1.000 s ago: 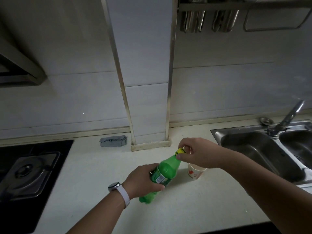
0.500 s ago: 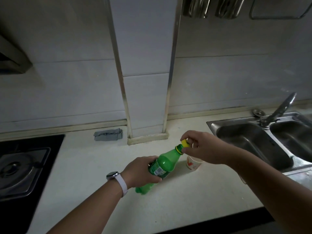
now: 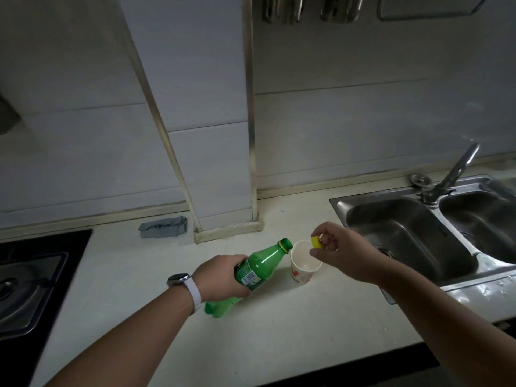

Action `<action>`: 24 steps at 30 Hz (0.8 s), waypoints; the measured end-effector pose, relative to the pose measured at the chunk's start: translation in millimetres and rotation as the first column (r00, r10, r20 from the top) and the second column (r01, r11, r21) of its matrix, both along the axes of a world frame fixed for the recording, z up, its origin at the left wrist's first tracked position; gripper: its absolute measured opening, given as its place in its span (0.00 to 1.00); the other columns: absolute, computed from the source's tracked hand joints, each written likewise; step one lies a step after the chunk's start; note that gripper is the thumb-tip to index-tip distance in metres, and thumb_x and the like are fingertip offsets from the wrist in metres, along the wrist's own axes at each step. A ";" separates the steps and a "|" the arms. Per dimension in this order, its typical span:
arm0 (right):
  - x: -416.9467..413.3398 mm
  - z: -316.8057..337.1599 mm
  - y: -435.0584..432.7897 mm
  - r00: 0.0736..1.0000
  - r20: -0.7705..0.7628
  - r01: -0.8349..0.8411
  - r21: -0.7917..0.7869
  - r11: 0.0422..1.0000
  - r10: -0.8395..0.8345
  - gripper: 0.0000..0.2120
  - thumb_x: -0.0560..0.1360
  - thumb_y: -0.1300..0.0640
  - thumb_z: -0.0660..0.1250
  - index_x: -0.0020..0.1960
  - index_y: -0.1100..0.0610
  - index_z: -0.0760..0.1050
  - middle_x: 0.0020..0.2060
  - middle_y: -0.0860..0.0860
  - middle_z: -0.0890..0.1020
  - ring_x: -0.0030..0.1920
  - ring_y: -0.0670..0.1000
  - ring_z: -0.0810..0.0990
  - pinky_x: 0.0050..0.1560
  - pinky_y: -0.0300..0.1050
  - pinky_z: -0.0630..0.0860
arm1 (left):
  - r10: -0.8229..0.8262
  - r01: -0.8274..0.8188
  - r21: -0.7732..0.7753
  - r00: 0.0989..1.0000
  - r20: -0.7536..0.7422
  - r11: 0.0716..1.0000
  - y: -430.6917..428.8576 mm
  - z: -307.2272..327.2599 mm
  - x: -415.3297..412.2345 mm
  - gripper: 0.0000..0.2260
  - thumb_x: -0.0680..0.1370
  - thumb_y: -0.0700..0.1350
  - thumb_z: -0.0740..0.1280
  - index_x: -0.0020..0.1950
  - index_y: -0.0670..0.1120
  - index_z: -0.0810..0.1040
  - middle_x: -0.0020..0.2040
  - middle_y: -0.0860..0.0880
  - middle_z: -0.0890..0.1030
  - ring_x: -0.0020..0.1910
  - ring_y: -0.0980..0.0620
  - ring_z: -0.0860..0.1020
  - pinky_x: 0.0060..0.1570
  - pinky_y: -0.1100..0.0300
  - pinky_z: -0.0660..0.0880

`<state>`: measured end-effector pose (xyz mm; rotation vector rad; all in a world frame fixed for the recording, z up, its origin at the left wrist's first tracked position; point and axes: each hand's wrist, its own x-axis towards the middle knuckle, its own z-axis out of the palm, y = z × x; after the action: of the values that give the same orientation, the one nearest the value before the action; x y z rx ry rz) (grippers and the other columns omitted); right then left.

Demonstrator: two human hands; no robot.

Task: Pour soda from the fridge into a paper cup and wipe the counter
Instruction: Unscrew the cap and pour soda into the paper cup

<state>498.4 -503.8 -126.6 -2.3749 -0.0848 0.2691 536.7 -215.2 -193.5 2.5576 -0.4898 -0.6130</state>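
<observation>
My left hand point(image 3: 220, 277) grips a green soda bottle point(image 3: 262, 263) around its label, tilted with its uncapped neck pointing toward a paper cup point(image 3: 303, 265). The white cup stands upright on the pale counter point(image 3: 279, 325), just right of the bottle's mouth; it looks nearly empty. My right hand point(image 3: 343, 252) hovers over the cup's right rim, pinching the yellow bottle cap point(image 3: 316, 242) between thumb and fingers. A grey cloth point(image 3: 163, 227) lies crumpled at the back of the counter by the wall column.
A double steel sink point(image 3: 418, 233) with a faucet point(image 3: 452, 174) fills the right side. A black gas stove point(image 3: 30, 277) sits at the left. Utensils hang from a rail point(image 3: 310, 8) above. The counter's front edge runs along the bottom.
My right hand has taken the yellow cap off the bottle and lifted it away to the right, over the cup. The bottle's neck is now bare and close to the cup.
</observation>
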 end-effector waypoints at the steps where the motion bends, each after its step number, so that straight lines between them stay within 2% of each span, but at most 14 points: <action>1: 0.5 -3.0 -5.9 1.000 -0.009 -0.005 0.004 1.000 0.005 0.14 0.75 0.53 0.71 0.59 0.51 0.72 0.42 0.45 0.77 0.41 0.48 0.79 0.41 0.37 0.77 | -0.008 0.008 0.028 1.000 -0.001 1.000 -4.0 -0.3 2.5 0.21 0.64 0.56 0.74 0.55 0.58 0.77 0.45 0.57 0.82 0.42 0.57 0.80 0.42 0.58 0.79; 5: 3.2 -15.5 -27.1 0.999 -0.035 -0.008 0.015 1.000 0.009 0.13 0.75 0.52 0.72 0.57 0.48 0.72 0.44 0.45 0.79 0.43 0.49 0.81 0.46 0.45 0.83 | -0.019 0.021 0.132 1.000 -0.014 0.991 -18.2 -2.4 12.0 0.21 0.63 0.57 0.73 0.55 0.58 0.76 0.45 0.57 0.82 0.42 0.56 0.80 0.42 0.57 0.79; 9: 5.0 -26.8 -41.7 0.998 -0.064 0.015 0.042 0.999 -0.012 0.14 0.75 0.51 0.72 0.58 0.50 0.74 0.46 0.47 0.80 0.45 0.49 0.81 0.50 0.48 0.82 | -0.044 0.046 0.225 0.999 -0.012 0.973 -29.4 -4.6 18.6 0.18 0.63 0.57 0.71 0.51 0.58 0.76 0.42 0.58 0.80 0.39 0.58 0.78 0.35 0.62 0.75; 13: 5.5 -37.6 -52.6 0.996 -0.080 0.033 0.076 0.997 -0.027 0.13 0.75 0.51 0.72 0.57 0.49 0.74 0.46 0.49 0.80 0.45 0.50 0.80 0.50 0.52 0.82 | -0.080 0.078 0.326 0.997 -0.006 0.942 -40.8 -5.9 25.0 0.21 0.62 0.59 0.70 0.53 0.58 0.76 0.43 0.57 0.80 0.41 0.54 0.79 0.38 0.60 0.76; 18: 6.9 -48.7 -61.4 0.993 -0.107 0.051 0.100 0.994 -0.040 0.12 0.75 0.51 0.72 0.57 0.48 0.74 0.44 0.48 0.78 0.42 0.48 0.78 0.46 0.47 0.79 | -0.116 0.111 0.406 0.993 -0.012 0.907 -50.9 -6.5 32.0 0.21 0.61 0.60 0.70 0.52 0.58 0.75 0.43 0.56 0.80 0.41 0.53 0.78 0.37 0.59 0.75; 24: 10.9 -55.8 -68.1 0.992 -0.109 0.069 0.107 0.992 -0.057 0.11 0.76 0.50 0.71 0.55 0.47 0.73 0.43 0.45 0.77 0.40 0.44 0.75 0.38 0.35 0.73 | -0.146 0.131 0.480 0.989 -0.007 0.868 -59.1 -4.5 37.1 0.21 0.63 0.61 0.70 0.54 0.57 0.75 0.44 0.55 0.79 0.43 0.52 0.78 0.38 0.59 0.75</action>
<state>509.3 -571.9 -182.4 -2.2444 0.0247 0.3502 573.8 -274.2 -197.9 3.0220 -0.5973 -0.8370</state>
